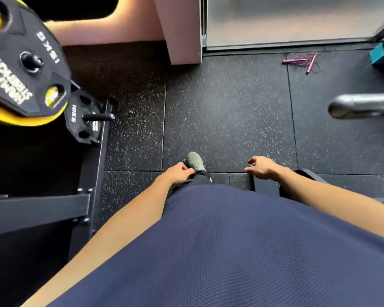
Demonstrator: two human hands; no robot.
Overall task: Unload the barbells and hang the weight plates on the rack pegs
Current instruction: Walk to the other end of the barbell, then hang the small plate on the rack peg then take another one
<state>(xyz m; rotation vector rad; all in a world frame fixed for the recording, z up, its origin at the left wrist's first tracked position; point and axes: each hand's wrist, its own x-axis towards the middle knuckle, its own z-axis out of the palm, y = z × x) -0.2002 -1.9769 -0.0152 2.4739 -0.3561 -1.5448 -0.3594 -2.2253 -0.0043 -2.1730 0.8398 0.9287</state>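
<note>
1. Both hands hang empty at the hips: left hand (179, 173) and right hand (261, 167), fingers loosely curled, pinching nothing.
2. Left, a 10 kg plate (82, 117) hangs on a rack peg (98, 117).
3. Above it hangs the yellow-rimmed 15 kg plate (20, 63).
4. Right, a bare barbell sleeve (361, 106) juts in.

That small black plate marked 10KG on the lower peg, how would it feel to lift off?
The 10KG plate is probably heavy for its size, going by its marking. It looks rigid, and its cut-out grip holes should give fingers purchase. Set on edge, the round shape might roll.
</note>
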